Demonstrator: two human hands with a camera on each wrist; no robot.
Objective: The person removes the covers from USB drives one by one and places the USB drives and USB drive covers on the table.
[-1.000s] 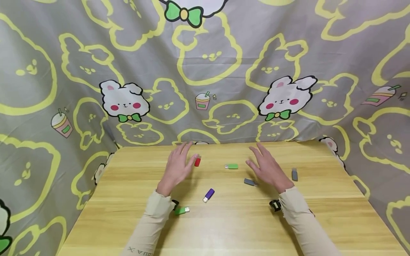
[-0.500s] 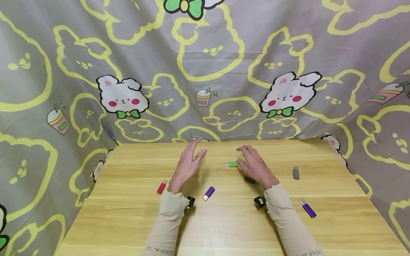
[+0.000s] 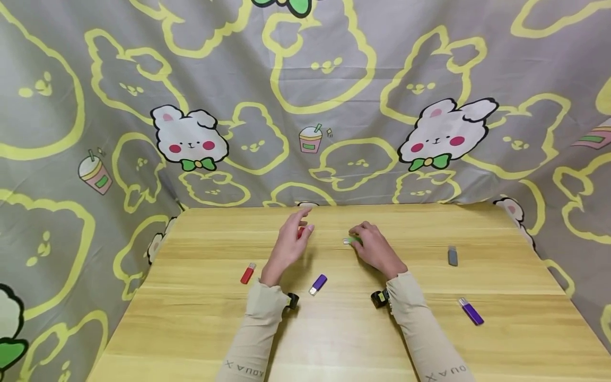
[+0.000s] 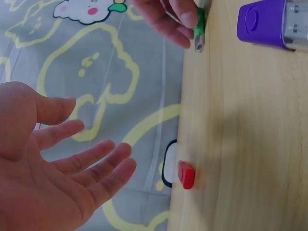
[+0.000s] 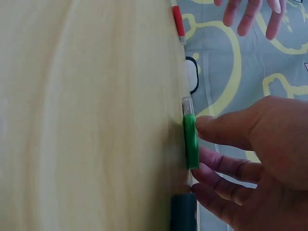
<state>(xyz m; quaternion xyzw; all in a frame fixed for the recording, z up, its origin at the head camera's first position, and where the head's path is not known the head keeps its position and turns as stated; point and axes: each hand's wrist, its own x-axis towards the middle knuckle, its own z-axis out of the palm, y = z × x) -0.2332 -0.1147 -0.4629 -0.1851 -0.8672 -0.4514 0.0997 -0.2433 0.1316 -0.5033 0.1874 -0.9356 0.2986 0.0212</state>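
Note:
In the head view my right hand [image 3: 375, 248] is at the far middle of the table. Its thumb and fingertips straddle a green USB stick [image 5: 190, 139], pinching it along its sides; the metal plug sticks out toward the left. My left hand [image 3: 292, 239] hovers with spread fingers over the far edge and holds nothing. Behind its thumb shows a red USB stick [image 3: 300, 232], seen on the table in the left wrist view. A dark grey USB stick [image 5: 183, 211] lies close by the right fingertips, hidden under the hand in the head view.
On the wooden table [image 3: 334, 339] lie a purple USB stick [image 3: 318, 284] between the forearms and a second red one [image 3: 248, 273] left of my left wrist. To the right are a grey one [image 3: 452, 256] and another purple one [image 3: 471, 311]. A patterned curtain [image 3: 267, 175] borders the table.
Both hands have moved inward, toward each other. My right hand has come onto the green USB stick and now covers the dark grey one. The arms' shift uncovers a red and a purple stick.

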